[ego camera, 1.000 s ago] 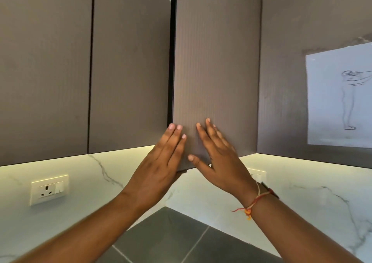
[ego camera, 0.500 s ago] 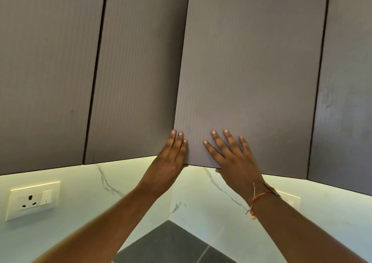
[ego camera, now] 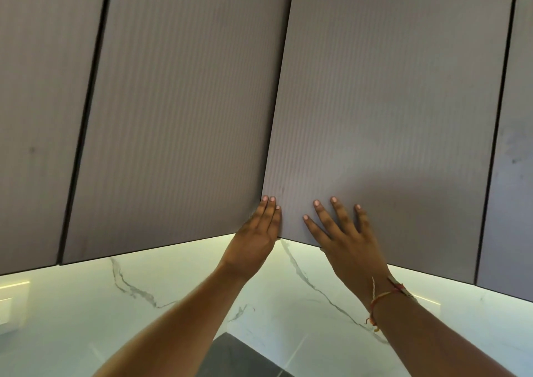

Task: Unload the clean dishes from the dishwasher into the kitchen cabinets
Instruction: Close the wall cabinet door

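The cabinet door (ego camera: 389,102) fills the centre-right of the frame, long axis vertical. The left hand (ego camera: 256,232), fingers straight and together, lies at its lower-left edge. The right hand (ego camera: 346,241), fingers spread flat, presses the face just beside it.

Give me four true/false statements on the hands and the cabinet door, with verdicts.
1. The left hand and the right hand both lie flat, fingers straight, on the cabinet door. True.
2. The right hand holds a plate. False: it holds nothing and presses on the door.
3. A thread bracelet sits on the left wrist. False: it is on the right wrist.
4. The backsplash below the cabinets is white marble with grey veins. True.
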The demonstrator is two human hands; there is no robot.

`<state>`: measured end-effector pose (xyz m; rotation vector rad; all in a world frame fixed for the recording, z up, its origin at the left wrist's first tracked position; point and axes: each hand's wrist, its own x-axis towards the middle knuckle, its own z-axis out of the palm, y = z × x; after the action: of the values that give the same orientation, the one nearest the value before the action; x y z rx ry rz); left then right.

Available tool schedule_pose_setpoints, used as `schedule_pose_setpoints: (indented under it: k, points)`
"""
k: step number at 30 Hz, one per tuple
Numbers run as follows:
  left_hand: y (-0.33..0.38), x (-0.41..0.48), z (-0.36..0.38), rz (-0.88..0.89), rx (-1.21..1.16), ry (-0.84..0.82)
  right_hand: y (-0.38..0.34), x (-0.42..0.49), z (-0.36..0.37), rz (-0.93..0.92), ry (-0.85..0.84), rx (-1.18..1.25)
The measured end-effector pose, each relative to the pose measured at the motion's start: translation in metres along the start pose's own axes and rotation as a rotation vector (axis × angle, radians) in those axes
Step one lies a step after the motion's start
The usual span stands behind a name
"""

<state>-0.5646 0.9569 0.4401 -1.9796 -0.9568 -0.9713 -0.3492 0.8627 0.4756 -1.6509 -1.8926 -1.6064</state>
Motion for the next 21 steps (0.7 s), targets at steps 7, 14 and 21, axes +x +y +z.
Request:
schedule_pose_setpoints:
  k: [7, 14, 21]
  points:
    - [0.002, 0.016, 0.024, -0.019, -0.058, -0.059, 0.003, 0.007, 0.015, 0.028, -0.056, -0.005]
    - [0.007, 0.029, 0.041, -0.032, -0.117, -0.136, 0.006, 0.010, 0.025, 0.042, -0.109, -0.030]
    - [0.014, 0.035, 0.041, -0.051, -0.153, -0.207, 0.012, 0.008, 0.034, 0.057, -0.179, -0.036]
